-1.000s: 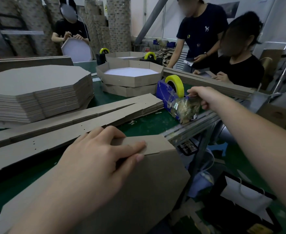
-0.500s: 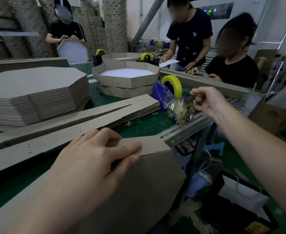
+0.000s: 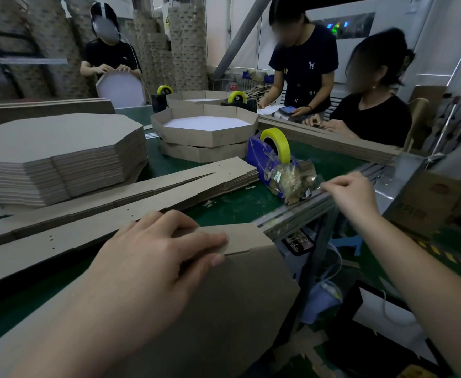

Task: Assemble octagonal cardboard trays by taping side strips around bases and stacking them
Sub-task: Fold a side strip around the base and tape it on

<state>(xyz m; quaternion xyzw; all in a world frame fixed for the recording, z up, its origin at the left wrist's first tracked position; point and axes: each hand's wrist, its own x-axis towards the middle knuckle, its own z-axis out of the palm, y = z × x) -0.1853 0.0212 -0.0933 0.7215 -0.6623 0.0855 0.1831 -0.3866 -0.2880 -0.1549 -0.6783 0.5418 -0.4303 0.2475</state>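
Work surface: green table top [image 3: 240, 205] with a metal edge rail [image 3: 300, 214]
Back left: tall stacked cardboard columns [image 3: 188, 45]
Back wall: pale panels, a slanted grey pipe [image 3: 240, 34]
Floor: green, yellow-black hazard stripe [image 3: 452, 257] at right
People: three workers across the table
Light: dim, cool

The green table [image 3: 240, 205] bears side strips [image 3: 114, 211] just beyond the left fingers [image 3: 196, 241], a base stack [image 3: 60, 154] farther left, and a tape dispenser [image 3: 275, 165] beside the right fingers [image 3: 333, 186].
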